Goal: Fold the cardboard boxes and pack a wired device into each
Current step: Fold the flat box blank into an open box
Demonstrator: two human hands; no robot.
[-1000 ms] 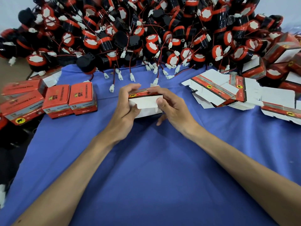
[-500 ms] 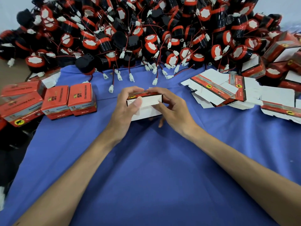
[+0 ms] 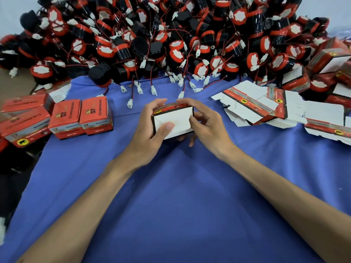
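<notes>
The left hand (image 3: 150, 135) grips the left end of a cardboard box (image 3: 176, 116), thumb on its white flap. The right hand (image 3: 209, 128) grips the right end. The flap seems half tucked. The box is held mid-desk (image 3: 171, 196), with closed boxes (image 3: 81, 116) to the left, flat cartons (image 3: 254, 105) to the right and wired devices (image 3: 171, 44) behind.

Blue cloth (image 3: 180, 205) is covering the worktop, creasing a bit near the front, w/ its left edge running diagonally. White wall (image 3: 11, 14) is showing behind at top left. Brown surface (image 3: 11, 84) is peeking out far left; dark area (image 3: 15, 177) below it is too dim to make out.
</notes>
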